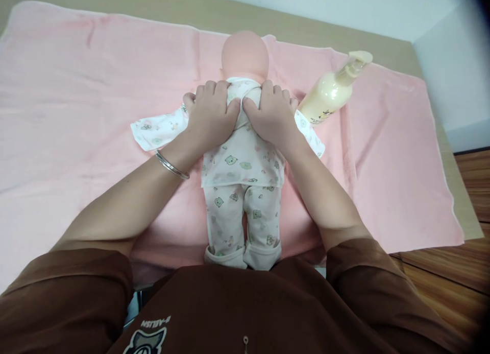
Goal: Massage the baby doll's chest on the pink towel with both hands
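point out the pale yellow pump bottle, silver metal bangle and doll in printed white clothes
Pale yellow pump bottle [329,92]: head view, on its body.
Silver metal bangle [170,166]: head view, on its band.
Doll in printed white clothes [245,162]: head view, on its shirt.

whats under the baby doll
A pink blanket shows on both sides of the baby doll, spread over a table. The patch directly beneath the doll is covered by its body and clothes, so I can't tell if anything else is there.

A pale wood-toned surface [306,32] carries a pink blanket [394,155]. On the blanket rest a clothed baby doll [245,162] and a pump bottle [327,95].
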The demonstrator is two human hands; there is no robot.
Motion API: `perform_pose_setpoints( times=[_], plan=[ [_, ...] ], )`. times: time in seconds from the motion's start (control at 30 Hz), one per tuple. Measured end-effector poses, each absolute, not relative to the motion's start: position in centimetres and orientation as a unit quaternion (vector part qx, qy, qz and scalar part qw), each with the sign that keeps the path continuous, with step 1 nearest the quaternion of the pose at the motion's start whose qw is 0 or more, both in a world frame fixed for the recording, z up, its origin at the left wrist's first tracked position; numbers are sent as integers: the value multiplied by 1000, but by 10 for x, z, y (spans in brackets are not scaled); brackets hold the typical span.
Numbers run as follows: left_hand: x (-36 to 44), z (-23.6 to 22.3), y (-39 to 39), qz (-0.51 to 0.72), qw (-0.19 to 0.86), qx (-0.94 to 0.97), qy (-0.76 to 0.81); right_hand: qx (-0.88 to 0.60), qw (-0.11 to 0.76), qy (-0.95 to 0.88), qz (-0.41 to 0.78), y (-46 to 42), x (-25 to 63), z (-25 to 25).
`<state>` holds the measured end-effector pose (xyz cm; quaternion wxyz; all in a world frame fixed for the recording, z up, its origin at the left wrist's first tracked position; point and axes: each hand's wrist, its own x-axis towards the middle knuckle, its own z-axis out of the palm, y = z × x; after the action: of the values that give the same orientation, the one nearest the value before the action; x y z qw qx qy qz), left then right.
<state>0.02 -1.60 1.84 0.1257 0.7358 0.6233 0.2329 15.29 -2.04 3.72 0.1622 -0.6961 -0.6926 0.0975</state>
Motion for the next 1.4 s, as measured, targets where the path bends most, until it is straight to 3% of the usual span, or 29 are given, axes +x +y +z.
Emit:
perform_pose_setpoints(
  times=[0.2,0.33,0.73,0.87,1.0,1.4],
  plan=[
    [-6,-2,-4,312,132,736,586,-671,139,-727,28,-38,147,42],
    [-7,-6,5,297,153,739,585,-630,154,-761,-2,-45,145,40],
    [3,36,-51,217,47,823,522,-672,138,-713,146,-23,163,54],
    [-1,32,-33,210,59,823,525,-643,113,-755,65,-42,152,57],
    [-8,20,-5,238,137,799,535,-614,120,-780,-9,-64,137,57],
    [1,33,-47,274,112,810,507,-671,116,-727,90,-30,159,53]
  ],
)
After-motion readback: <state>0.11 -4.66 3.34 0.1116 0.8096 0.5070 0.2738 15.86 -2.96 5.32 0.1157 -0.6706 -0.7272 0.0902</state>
